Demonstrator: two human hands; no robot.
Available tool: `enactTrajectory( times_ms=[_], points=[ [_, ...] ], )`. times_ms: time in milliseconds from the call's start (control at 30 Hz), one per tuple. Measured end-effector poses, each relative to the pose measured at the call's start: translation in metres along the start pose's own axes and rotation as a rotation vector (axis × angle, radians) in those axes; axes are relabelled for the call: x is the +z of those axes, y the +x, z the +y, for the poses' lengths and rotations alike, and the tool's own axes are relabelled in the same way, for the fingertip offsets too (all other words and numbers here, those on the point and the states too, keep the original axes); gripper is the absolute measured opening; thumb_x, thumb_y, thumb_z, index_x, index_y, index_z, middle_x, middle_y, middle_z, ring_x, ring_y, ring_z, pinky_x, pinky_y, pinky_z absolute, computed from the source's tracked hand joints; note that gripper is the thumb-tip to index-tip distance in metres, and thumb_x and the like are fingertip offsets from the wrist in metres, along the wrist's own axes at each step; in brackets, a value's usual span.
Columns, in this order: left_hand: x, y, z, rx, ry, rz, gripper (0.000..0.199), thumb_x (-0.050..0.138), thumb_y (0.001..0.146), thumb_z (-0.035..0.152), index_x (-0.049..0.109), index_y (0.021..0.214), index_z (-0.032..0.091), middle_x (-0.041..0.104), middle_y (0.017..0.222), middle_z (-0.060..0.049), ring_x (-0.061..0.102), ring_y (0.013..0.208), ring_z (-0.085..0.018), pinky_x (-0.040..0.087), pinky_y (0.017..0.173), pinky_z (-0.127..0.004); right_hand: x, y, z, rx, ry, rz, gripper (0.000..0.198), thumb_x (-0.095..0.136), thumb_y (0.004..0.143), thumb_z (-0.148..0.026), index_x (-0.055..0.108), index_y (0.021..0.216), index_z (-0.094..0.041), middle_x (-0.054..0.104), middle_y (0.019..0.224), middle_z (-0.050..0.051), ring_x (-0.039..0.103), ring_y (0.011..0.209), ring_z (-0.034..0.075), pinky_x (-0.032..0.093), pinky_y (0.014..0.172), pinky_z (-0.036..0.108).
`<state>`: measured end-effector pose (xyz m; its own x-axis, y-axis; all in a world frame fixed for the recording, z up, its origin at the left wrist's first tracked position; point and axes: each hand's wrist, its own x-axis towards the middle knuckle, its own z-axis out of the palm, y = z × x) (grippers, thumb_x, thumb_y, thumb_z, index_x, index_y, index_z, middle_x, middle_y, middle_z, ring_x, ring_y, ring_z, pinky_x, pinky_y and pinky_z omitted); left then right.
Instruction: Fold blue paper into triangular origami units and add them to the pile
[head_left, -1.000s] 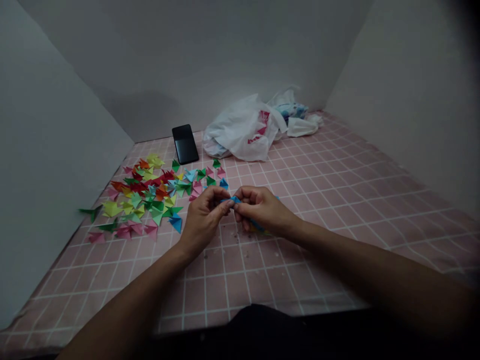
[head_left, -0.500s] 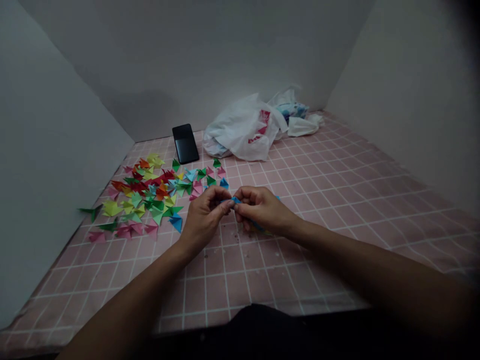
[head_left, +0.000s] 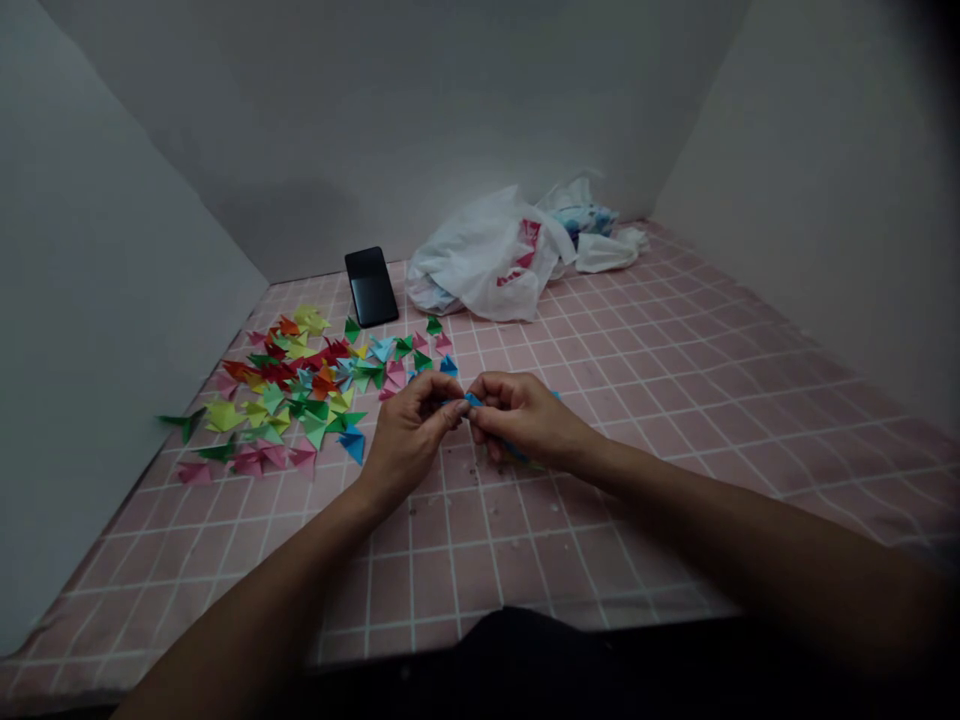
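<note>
Between my two hands is a small piece of blue folded paper (head_left: 472,399), pinched at the fingertips and mostly hidden by them. My left hand (head_left: 417,425) grips its left side with thumb and fingers. On the other side, my right hand (head_left: 529,415) pinches it too, the fingers curled inward. More blue and some yellowish paper shows partly beneath and behind the right hand. To the left of my hands lie several folded paper cranes (head_left: 310,410) in green, yellow, red, pink, orange and blue. One blue paper crane (head_left: 352,442) lies close to my left wrist.
A black phone (head_left: 372,287) lies behind the cranes, near the back wall. Right of it rests a crumpled white plastic bag (head_left: 491,255) with red print. A pink checked cloth (head_left: 675,370) covers the table, and walls rise at the left, back and right.
</note>
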<state>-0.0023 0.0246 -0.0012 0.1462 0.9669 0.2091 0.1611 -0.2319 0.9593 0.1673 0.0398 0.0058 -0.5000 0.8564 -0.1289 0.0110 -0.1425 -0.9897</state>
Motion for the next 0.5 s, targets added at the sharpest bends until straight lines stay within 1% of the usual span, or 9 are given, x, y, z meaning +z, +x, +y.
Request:
enactTrajectory(
  times_ms=[500],
  points=[
    [0.0,-0.0001,0.0009,-0.029,-0.01,-0.005,0.011,0.072,0.081,0.023,0.063,0.085,0.019,0.062,0.077,0.002,0.06,0.065,-0.011,0.05,0.062,-0.024,-0.0001,-0.0005,0.0006,-0.004,-0.043,0.01,0.01,0.056,0.075,-0.009,0.056,0.077,-0.019,0.061,0.056,-0.006,0.054,0.038,0.006,0.039,0.035,0.016]
  ],
)
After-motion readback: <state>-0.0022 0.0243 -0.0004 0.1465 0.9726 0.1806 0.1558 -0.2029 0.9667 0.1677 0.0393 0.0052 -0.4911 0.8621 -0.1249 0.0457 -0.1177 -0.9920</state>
